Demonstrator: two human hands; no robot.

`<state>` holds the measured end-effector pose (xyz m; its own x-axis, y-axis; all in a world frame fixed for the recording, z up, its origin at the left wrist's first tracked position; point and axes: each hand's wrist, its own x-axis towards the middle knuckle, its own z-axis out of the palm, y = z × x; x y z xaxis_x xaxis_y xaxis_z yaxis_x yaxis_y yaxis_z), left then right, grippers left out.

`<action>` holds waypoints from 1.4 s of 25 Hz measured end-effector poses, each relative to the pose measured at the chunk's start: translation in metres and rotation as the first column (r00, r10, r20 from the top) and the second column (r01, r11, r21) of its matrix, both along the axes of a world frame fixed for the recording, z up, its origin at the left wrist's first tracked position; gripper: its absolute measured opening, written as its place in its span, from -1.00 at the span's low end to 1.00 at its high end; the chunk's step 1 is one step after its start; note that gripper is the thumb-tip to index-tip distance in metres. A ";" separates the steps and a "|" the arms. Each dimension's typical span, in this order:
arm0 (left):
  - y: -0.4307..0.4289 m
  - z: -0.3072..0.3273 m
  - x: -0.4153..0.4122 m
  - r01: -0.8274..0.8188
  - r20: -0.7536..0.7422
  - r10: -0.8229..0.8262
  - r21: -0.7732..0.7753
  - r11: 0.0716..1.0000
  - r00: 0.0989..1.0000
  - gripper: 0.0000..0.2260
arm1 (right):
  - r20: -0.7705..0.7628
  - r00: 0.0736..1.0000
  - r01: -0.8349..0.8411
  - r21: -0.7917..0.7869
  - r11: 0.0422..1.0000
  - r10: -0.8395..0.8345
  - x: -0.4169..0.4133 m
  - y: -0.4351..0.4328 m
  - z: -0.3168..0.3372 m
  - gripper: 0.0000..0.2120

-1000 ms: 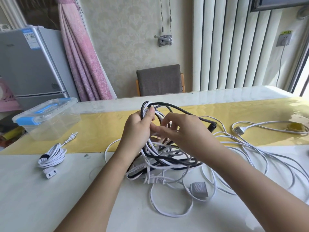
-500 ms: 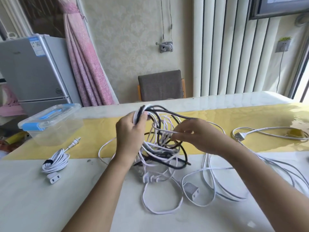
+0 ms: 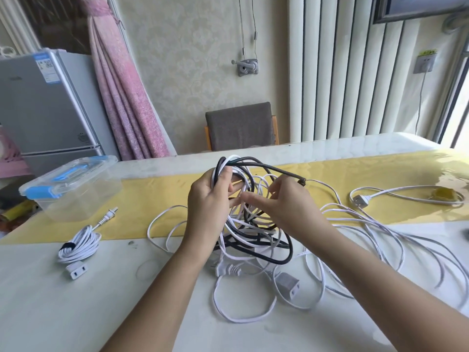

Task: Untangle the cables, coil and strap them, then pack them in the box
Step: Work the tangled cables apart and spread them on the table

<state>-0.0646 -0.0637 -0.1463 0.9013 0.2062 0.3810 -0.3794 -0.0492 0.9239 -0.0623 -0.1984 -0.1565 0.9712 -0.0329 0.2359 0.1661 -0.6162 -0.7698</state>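
Head view: left hand grips the top of the tangle; right hand reaches in.
The tangle hangs below the left hand onto the worktop. The right hand's fingers extend leftward among the white loops; whether they pinch cannot be told. The black cable arches rightward, its free end just above the right hand, the nearer one. The box and coiled cable lie well left of the left hand. A chair and a curtain stand beyond.
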 end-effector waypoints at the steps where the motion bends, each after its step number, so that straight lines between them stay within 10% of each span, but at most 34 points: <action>1: -0.002 0.000 -0.003 0.017 0.021 -0.017 0.016 1.000 1.000 -0.67 | 0.015 1.000 0.013 0.003 1.000 -0.013 0.000 0.003 0.000 -0.45; 7: -0.006 0.002 -0.011 -0.073 0.154 0.023 0.323 0.944 0.988 -0.79 | 0.143 0.988 -0.091 0.228 0.970 0.059 0.004 0.006 -0.007 -0.63; 13: -0.013 -0.003 -0.016 0.023 0.075 -0.051 0.343 0.939 0.996 -0.74 | 0.062 0.991 -0.121 0.087 0.989 0.116 0.004 0.003 -0.004 -0.83; 19: -0.008 0.001 -0.015 -0.034 0.112 -0.006 0.350 0.936 0.994 -0.66 | -0.044 0.992 -0.084 0.490 0.868 0.121 0.007 -0.006 0.006 -0.75; 23: -0.004 0.009 -0.016 0.266 -0.139 -0.267 -0.025 0.964 0.954 -0.69 | -0.091 0.935 -0.157 0.760 0.631 0.343 0.006 -0.012 0.016 -0.68; 28: 0.019 0.014 -0.006 0.336 -0.192 -0.343 -0.067 0.939 0.920 -0.71 | 0.113 0.605 -0.180 0.984 -0.003 0.788 -0.004 -0.017 0.025 -0.89; 30: 0.020 0.012 -0.005 0.347 -0.209 -0.339 0.000 0.938 0.917 -0.69 | 0.101 0.589 -0.260 0.963 0.070 0.802 -0.004 -0.020 0.025 -0.93; 35: 0.018 0.015 -0.011 0.481 -0.437 -0.463 -0.076 0.874 0.772 -0.70 | -0.032 0.944 -0.296 0.355 0.887 0.328 0.004 -0.028 0.022 -0.75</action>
